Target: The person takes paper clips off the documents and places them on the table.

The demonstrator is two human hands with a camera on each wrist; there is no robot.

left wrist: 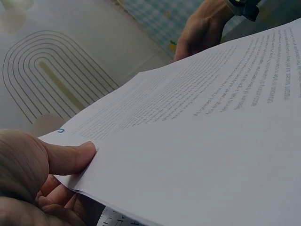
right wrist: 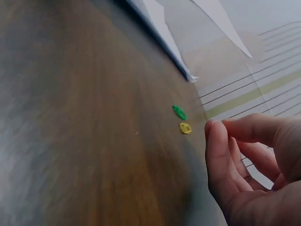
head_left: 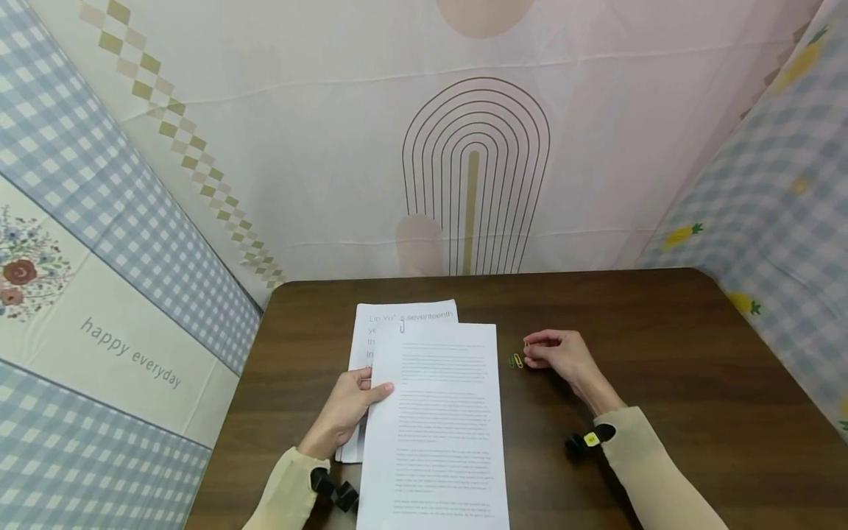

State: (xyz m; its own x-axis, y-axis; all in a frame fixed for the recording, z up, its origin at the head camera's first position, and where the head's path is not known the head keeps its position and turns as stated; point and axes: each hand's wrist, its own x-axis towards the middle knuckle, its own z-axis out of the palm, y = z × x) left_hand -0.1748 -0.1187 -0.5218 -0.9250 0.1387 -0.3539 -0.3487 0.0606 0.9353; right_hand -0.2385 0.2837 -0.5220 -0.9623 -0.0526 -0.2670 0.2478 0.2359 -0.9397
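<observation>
My left hand (head_left: pixel 351 405) grips the left edge of printed sheets of paper (head_left: pixel 444 427), thumb on top and fingers underneath. The sheets are raised and tilted in the left wrist view. A blue paper clip (left wrist: pixel 61 131) sits at their top left edge. Under them lies another stack of paper (head_left: pixel 371 313) with larger print, partly covered. To the right, my right hand (head_left: pixel 563 357) pinches a small yellowish paper clip (head_left: pixel 526 344) between thumb and index finger; the fingertips mostly hide it. Just left of that hand, a green paper clip (right wrist: pixel 179 112) and a yellow paper clip (right wrist: pixel 186 128) lie on the table.
Everything lies on a dark brown wooden table (head_left: pixel 662 353). A patterned cloth (head_left: pixel 331 147) hangs behind its far edge. Blue checked cloths (head_left: pixel 132 199) hang at both sides. Each wrist wears a small black camera (head_left: pixel 579 445).
</observation>
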